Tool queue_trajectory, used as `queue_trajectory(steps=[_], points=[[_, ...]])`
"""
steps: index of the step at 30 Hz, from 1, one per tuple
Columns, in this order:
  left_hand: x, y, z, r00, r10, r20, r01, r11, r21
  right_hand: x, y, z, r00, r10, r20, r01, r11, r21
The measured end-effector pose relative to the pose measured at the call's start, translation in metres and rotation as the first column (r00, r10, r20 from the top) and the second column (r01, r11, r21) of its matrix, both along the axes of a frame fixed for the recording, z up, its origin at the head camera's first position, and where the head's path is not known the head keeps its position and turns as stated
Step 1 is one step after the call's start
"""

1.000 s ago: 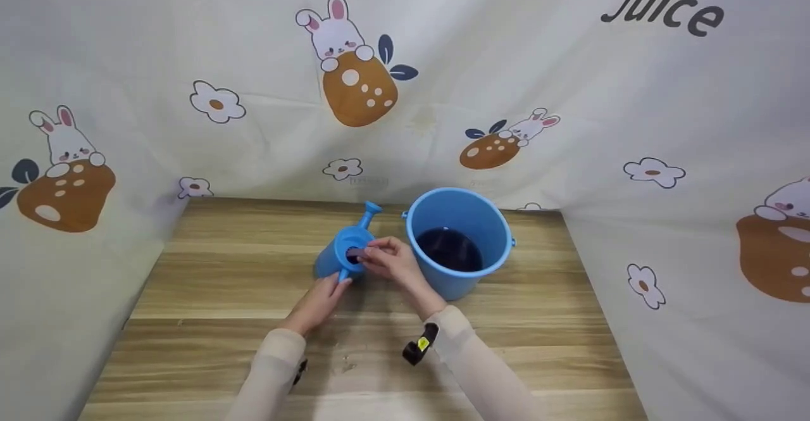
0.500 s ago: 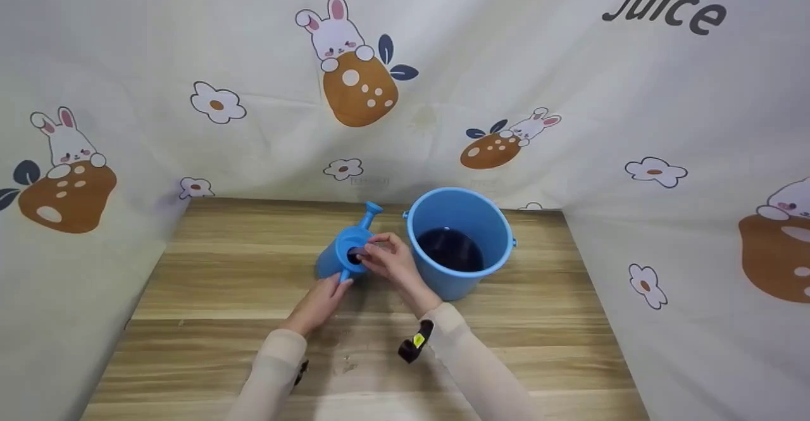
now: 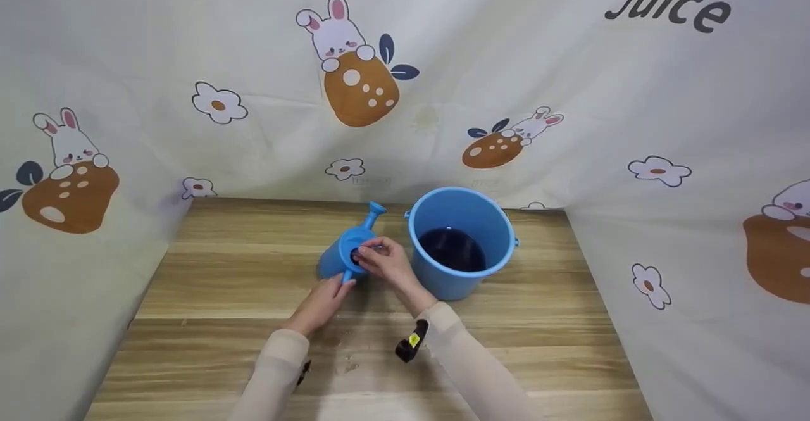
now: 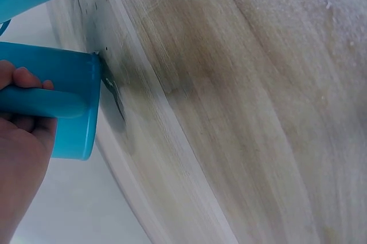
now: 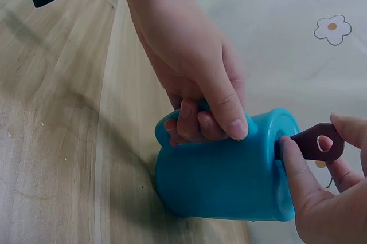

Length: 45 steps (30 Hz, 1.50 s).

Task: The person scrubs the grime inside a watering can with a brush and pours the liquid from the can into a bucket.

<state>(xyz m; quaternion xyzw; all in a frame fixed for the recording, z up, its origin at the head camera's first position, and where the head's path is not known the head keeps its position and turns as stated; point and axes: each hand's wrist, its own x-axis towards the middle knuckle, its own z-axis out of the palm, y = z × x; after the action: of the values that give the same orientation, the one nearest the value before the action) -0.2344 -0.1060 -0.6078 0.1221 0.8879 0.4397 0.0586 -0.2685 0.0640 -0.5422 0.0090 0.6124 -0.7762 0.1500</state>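
Apparently midway: dark holed strip (image 5: 308,142) partly inside mouth (image 3: 354,257) of blue watering can (image 3: 335,261), holed end outside. Seen from head, right hand (image 3: 391,266) at mouth's three o'clock pinches strip; left hand (image 3: 319,302) at seven o'clock curls round can handle (image 4: 49,102). Can on tabletop (image 3: 538,335), at bucket's (image 3: 443,285) nine o'clock; dark liquid (image 3: 450,250) in bucket. Insertion looks begun, unfinished; letting go of strip likely left. Can's fill level unclear.

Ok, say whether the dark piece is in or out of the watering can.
Partly in: the right wrist view shows the dark piece in the right hand, its holed end outside, the other hidden inside the watering can.
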Motion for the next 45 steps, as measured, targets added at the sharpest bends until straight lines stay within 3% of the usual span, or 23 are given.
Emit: queue_trajectory(steps=[6,14,24,28,32,36,39,41,45], points=[[0.0,0.0,0.0,1.0,0.001,0.013,-0.001,1.0,0.009,0.001,0.001,0.001,1.0,-0.012,-0.005,0.012,1.0,-0.021],[0.001,-0.002,0.0,0.999,0.002,-0.037,-0.002,1.0,0.001,0.003,0.005,0.0,1.0,-0.009,-0.025,0.008,0.999,-0.032],[0.001,-0.002,-0.001,1.0,0.006,0.004,-0.006,1.0,0.023,0.007,0.009,0.003,0.999,-0.017,-0.031,0.017,1.0,-0.019],[0.001,-0.002,-0.001,1.0,0.018,0.025,-0.019,0.999,0.032,0.009,0.01,0.007,0.998,-0.012,-0.066,0.012,1.0,0.001],[0.001,-0.002,0.0,0.998,0.03,0.053,-0.033,0.999,0.042,0.011,0.01,0.007,0.981,0.023,-0.192,-0.005,0.995,0.096],[0.002,-0.002,0.0,0.998,0.039,0.055,-0.042,0.998,0.053,0.011,0.01,0.003,0.929,0.064,-0.365,0.032,0.968,0.249],[0.001,-0.002,-0.001,0.999,0.033,0.0,-0.033,0.999,0.032,0.009,0.009,0.001,0.86,0.097,-0.501,0.119,0.917,0.382],[0.001,-0.002,-0.002,0.999,0.027,-0.036,-0.027,1.0,0.017,0.007,0.009,-0.001,0.792,0.141,-0.594,0.214,0.847,0.487],[0.0,-0.001,-0.002,0.999,0.017,-0.039,-0.017,1.0,0.015,0.003,0.008,-0.003,0.653,0.271,-0.707,0.429,0.637,0.64]])
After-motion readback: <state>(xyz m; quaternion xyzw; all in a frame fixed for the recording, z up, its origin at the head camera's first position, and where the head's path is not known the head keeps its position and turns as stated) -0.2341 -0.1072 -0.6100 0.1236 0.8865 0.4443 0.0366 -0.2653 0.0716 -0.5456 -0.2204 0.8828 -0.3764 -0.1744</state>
